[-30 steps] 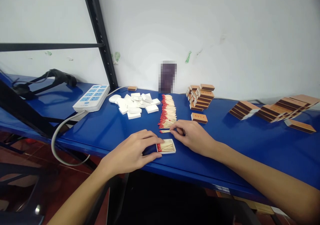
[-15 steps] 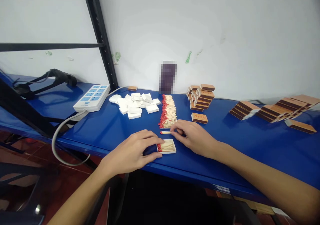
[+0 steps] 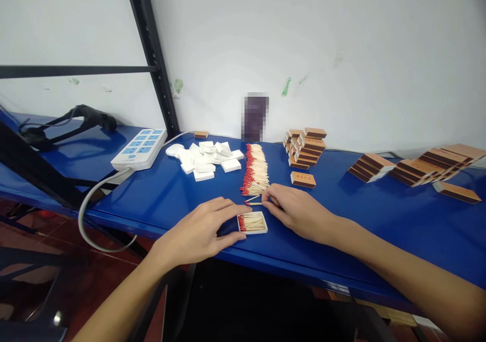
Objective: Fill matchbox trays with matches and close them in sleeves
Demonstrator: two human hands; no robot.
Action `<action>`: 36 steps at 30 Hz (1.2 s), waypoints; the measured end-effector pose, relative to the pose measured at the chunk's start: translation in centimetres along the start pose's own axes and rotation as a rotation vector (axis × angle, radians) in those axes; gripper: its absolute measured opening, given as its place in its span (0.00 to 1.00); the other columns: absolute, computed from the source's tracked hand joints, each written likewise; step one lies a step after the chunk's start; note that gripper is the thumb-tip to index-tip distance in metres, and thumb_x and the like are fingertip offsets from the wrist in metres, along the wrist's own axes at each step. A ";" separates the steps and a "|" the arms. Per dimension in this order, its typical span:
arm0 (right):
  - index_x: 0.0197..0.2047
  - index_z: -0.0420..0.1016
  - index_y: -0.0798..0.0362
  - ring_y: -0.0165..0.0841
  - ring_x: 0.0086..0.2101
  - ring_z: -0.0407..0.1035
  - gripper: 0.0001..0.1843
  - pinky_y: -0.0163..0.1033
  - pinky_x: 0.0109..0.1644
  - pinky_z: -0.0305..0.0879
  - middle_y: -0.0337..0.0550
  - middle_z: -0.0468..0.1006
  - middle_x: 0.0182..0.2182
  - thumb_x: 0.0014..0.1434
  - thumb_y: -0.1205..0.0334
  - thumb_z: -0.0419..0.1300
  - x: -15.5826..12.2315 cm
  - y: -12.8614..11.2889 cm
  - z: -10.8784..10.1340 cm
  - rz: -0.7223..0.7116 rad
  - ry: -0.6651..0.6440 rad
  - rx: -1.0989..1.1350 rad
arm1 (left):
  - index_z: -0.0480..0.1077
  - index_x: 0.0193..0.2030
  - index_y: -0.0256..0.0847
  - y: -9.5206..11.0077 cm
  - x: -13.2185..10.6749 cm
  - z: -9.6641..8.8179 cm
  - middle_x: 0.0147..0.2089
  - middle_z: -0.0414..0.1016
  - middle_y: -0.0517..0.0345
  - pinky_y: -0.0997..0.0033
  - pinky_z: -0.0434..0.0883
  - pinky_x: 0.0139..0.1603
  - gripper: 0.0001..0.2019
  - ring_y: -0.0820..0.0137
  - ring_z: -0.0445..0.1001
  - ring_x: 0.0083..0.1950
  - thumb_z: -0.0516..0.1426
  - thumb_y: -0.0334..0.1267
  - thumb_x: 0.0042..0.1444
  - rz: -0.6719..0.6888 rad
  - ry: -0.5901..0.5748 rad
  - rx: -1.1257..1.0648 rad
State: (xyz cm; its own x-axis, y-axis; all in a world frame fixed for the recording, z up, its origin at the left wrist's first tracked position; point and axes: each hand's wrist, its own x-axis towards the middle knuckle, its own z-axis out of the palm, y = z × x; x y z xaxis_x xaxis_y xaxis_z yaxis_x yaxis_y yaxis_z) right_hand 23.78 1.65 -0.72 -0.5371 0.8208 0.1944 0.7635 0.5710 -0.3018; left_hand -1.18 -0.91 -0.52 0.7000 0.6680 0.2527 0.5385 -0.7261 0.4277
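A small white matchbox tray [image 3: 266, 229], part filled with red-headed matches, lies near the table's front edge. My left hand [image 3: 207, 229] holds the tray by its left end, thumb at the near corner and forefinger at the far one. Just beyond the tray, my right hand [image 3: 290, 207] pinches a match [image 3: 254, 203] by its plain end, its red head pointing left. Another match lies at a slant right behind it; whether my fingers touch that one too I cannot tell. A long row of matches [image 3: 256, 169] stretches away from there, heads to the left.
White trays [image 3: 205, 157] lie heaped at the left, near a power strip [image 3: 140, 148] with a cable. Matchbox sleeves are stacked [image 3: 309, 147] behind my right hand, one sleeve [image 3: 302, 179] lying in front. More piles [image 3: 433, 164] stand at the right. A black rack post [image 3: 155, 53] rises at left.
My right hand has shifted slightly right and toward me, drawing a match a little away from the row. The two matches now lie spread apart. My left hand stays at the tray.
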 end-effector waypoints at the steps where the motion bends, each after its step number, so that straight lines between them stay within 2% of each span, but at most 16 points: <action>1: 0.37 0.66 0.51 0.32 0.30 0.64 0.10 0.37 0.32 0.57 0.41 0.71 0.31 0.67 0.60 0.47 -0.1 0.0 -0.1 0.002 0.001 0.010 | 0.63 0.61 0.49 0.0 -0.1 0.0 0.49 0.73 0.56 0.63 0.70 0.52 0.20 0.64 0.72 0.49 0.57 0.43 0.63 -0.015 0.003 -0.004; 7: 0.39 0.65 0.50 0.32 0.32 0.65 0.08 0.37 0.33 0.58 0.41 0.71 0.33 0.67 0.59 0.49 -0.5 -0.4 -0.2 -0.020 -0.013 0.061 | 0.60 0.59 0.47 0.1 -0.1 0.1 0.48 0.72 0.57 0.65 0.72 0.46 0.22 0.65 0.72 0.45 0.59 0.46 0.60 -0.100 0.001 -0.060; 13: 0.44 0.65 0.50 0.33 0.32 0.66 0.06 0.38 0.33 0.59 0.42 0.72 0.36 0.65 0.60 0.52 -0.7 -0.4 -0.7 -0.002 -0.029 -0.016 | 0.60 0.59 0.48 0.0 -0.1 0.1 0.48 0.72 0.57 0.63 0.72 0.47 0.21 0.64 0.72 0.46 0.58 0.45 0.61 -0.076 0.013 -0.038; 19: 0.35 0.64 0.49 0.32 0.30 0.64 0.10 0.39 0.33 0.58 0.41 0.72 0.35 0.68 0.59 0.47 -0.9 -0.1 -1.4 -0.047 -0.160 0.003 | 0.60 0.60 0.49 -0.2 -0.3 0.2 0.50 0.72 0.56 0.63 0.71 0.46 0.22 0.63 0.71 0.47 0.58 0.45 0.61 -0.075 -0.007 -0.037; 24: 0.38 0.64 0.50 0.32 0.29 0.65 0.09 0.39 0.32 0.57 0.41 0.72 0.34 0.68 0.60 0.46 -1.0 -0.1 -1.0 -0.044 -0.144 -0.010 | 0.59 0.62 0.50 -0.1 -0.2 0.1 0.48 0.72 0.58 0.64 0.71 0.47 0.23 0.64 0.71 0.47 0.58 0.45 0.61 -0.082 -0.012 -0.027; 30: 0.39 0.65 0.50 0.33 0.31 0.65 0.09 0.39 0.34 0.57 0.42 0.73 0.35 0.69 0.59 0.47 -0.6 -0.5 -0.8 -0.031 -0.117 0.006 | 0.59 0.61 0.49 0.0 -0.2 0.0 0.52 0.72 0.57 0.62 0.69 0.51 0.22 0.63 0.71 0.49 0.58 0.44 0.62 -0.064 -0.012 -0.023; 36: 0.37 0.65 0.50 0.32 0.31 0.65 0.09 0.37 0.34 0.57 0.39 0.73 0.31 0.68 0.62 0.47 -0.3 -0.8 -1.0 -0.062 -0.180 0.095 | 0.58 0.63 0.49 -0.1 -0.2 0.1 0.50 0.72 0.56 0.62 0.69 0.50 0.23 0.63 0.70 0.49 0.58 0.44 0.62 -0.064 -0.018 -0.028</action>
State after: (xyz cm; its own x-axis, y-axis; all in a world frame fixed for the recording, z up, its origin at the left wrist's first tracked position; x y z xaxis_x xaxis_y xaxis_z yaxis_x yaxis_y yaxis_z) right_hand 23.68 0.97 0.42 -0.6438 0.7637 0.0478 0.6945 0.6094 -0.3825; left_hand -1.37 -0.99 -0.72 0.6731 0.7094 0.2090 0.5690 -0.6773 0.4664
